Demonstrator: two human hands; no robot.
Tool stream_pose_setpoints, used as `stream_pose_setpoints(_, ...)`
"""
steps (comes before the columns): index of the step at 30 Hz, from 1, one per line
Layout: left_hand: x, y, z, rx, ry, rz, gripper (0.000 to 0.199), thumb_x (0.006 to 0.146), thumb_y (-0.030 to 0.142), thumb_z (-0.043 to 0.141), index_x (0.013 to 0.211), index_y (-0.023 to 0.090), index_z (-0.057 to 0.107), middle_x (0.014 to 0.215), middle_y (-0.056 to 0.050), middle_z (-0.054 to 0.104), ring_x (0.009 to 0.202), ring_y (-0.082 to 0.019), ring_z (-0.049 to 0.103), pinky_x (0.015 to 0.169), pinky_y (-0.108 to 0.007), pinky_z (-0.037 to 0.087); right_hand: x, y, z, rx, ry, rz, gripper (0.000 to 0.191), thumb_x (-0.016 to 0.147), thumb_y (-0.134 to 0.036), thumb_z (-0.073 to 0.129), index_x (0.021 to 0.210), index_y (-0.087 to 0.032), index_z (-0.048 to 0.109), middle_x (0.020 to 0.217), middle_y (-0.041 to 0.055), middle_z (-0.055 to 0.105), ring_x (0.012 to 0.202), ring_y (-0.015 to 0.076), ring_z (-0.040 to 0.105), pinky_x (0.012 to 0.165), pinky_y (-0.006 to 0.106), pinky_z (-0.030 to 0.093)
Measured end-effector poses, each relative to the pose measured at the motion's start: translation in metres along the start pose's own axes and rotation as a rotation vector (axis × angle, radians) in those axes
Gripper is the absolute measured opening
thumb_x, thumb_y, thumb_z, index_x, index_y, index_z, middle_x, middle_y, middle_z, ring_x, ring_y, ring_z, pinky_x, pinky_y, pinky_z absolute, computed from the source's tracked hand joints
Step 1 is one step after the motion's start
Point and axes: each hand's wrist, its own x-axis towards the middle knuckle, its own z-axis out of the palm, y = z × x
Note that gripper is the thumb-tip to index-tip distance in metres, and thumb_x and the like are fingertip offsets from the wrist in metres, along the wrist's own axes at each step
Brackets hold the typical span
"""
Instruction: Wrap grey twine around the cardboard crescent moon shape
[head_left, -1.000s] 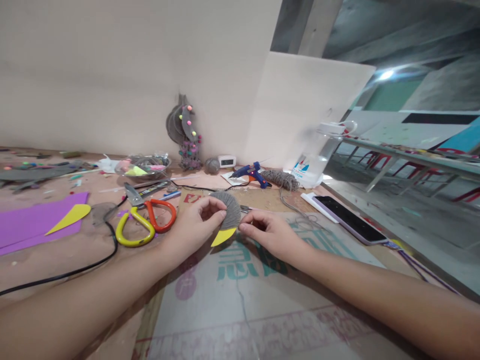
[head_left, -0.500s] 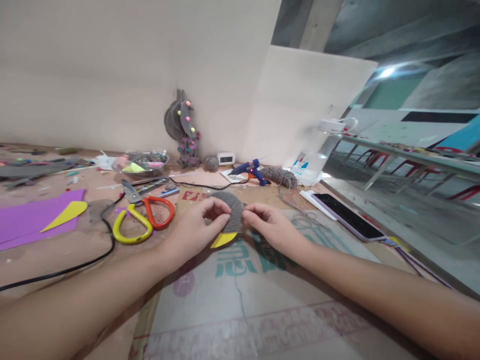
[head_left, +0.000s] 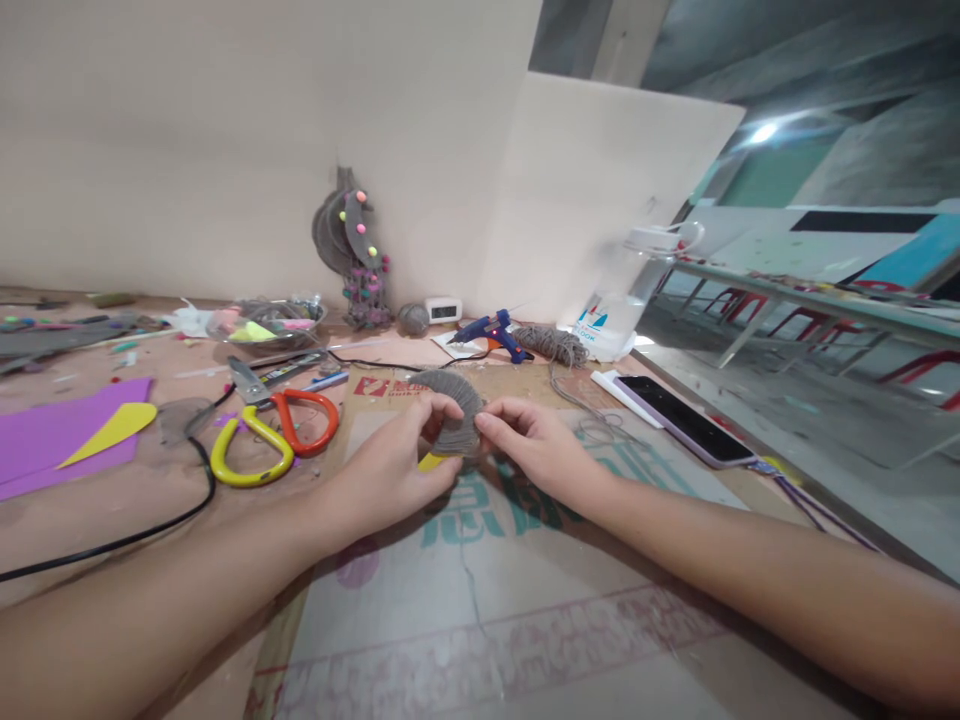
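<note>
Grey yarn-wrapped crescent (head_left: 459, 415), with yellow portion (head_left: 430, 462) at lower left, held between two hands above a printed sheet (head_left: 375, 620). Left hand (head_left: 390, 462): grasping the crescent's left side. Right hand (head_left: 536, 445): fingertips at its right edge; whether gripping, cannot be told. Scissors (head_left: 247, 382) lie farther left.

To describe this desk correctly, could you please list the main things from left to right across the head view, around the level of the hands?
purple sheets, scissors, left hand, grey yarn-wrapped piece, right hand, phone
</note>
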Motion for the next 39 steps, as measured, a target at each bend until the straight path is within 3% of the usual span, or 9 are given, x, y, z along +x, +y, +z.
stream_pose_setpoints(11, 0.001, -0.002, 0.0, 0.036, 0.0, -0.011, 0.028, 0.074, 0.016, 0.055, 0.1, 0.018, 0.045, 0.09, -0.002, 0.053, 0.082, -0.015, 0.051, 0.073, -0.028, 0.043, -0.001, 0.0, 0.0, 0.002, -0.03, 0.009, 0.025, 0.084, -0.035, 0.049, 0.069, -0.016, 0.055, 0.062, -0.0018, 0.054, 0.055, 0.0086, 0.046, 0.053, 0.021, 0.037)
stream_pose_setpoints(18, -0.002, -0.001, -0.001, -0.053, -0.041, -0.013, 0.049, 0.072, 0.031, 0.063, 0.114, 0.02, 0.04, 0.096, -0.003, 0.053, 0.087, -0.016, 0.052, 0.075, -0.028, 0.043, 0.001, 0.003, -0.002, 0.042, 0.012, 0.009, 0.027, 0.085, -0.038, 0.048, 0.069, -0.017, 0.054, 0.06, -0.0028, 0.053, 0.053, 0.0079, 0.044, 0.051, 0.02, 0.035)
stream_pose_setpoints(22, 0.002, -0.004, -0.003, -0.147, 0.078, -0.077, 0.017, 0.084, 0.034, 0.046, 0.09, 0.019, 0.05, 0.083, -0.001, 0.054, 0.076, -0.014, 0.052, 0.066, -0.025, 0.042, 0.002, 0.004, -0.003, 0.065, 0.058, 0.003, 0.027, 0.085, -0.038, 0.048, 0.069, -0.017, 0.054, 0.06, -0.0031, 0.052, 0.054, 0.0079, 0.044, 0.053, 0.02, 0.035)
stream_pose_setpoints(26, 0.007, -0.007, -0.005, -0.104, 0.046, -0.168, 0.032, 0.086, 0.039, 0.039, 0.068, 0.018, 0.053, 0.066, 0.001, 0.053, 0.065, -0.014, 0.05, 0.057, -0.024, 0.037, 0.001, 0.002, -0.004, 0.084, 0.083, -0.015, 0.027, 0.086, -0.037, 0.048, 0.067, -0.017, 0.052, 0.058, -0.0039, 0.048, 0.054, 0.0081, 0.043, 0.053, 0.02, 0.035)
stream_pose_setpoints(31, 0.01, -0.011, -0.006, -0.134, -0.007, -0.147, 0.03, 0.082, 0.043, 0.045, 0.071, 0.018, 0.058, 0.07, 0.002, 0.057, 0.07, -0.016, 0.053, 0.063, -0.025, 0.039, -0.001, -0.001, -0.003, 0.059, 0.051, -0.029, 0.026, 0.086, -0.037, 0.047, 0.07, -0.017, 0.052, 0.06, -0.0033, 0.048, 0.056, 0.0088, 0.045, 0.054, 0.021, 0.036)
stream_pose_setpoints(35, 0.01, -0.012, -0.007, -0.116, -0.047, -0.202, 0.029, 0.079, 0.042, 0.048, 0.069, 0.018, 0.06, 0.065, 0.002, 0.057, 0.065, -0.015, 0.053, 0.058, -0.024, 0.038, -0.001, 0.0, -0.001, 0.051, -0.011, -0.015, 0.025, 0.084, -0.038, 0.05, 0.071, -0.017, 0.054, 0.062, -0.0028, 0.051, 0.056, 0.0087, 0.045, 0.054, 0.021, 0.036)
stream_pose_setpoints(39, 0.011, -0.013, -0.007, -0.168, -0.009, -0.225, 0.029, 0.079, 0.041, 0.048, 0.069, 0.017, 0.06, 0.064, 0.001, 0.058, 0.063, -0.015, 0.052, 0.056, -0.024, 0.038, 0.002, 0.004, -0.001, 0.126, 0.02, -0.031, 0.024, 0.086, -0.039, 0.048, 0.075, -0.017, 0.051, 0.062, -0.0041, 0.051, 0.055, 0.0077, 0.044, 0.055, 0.02, 0.036)
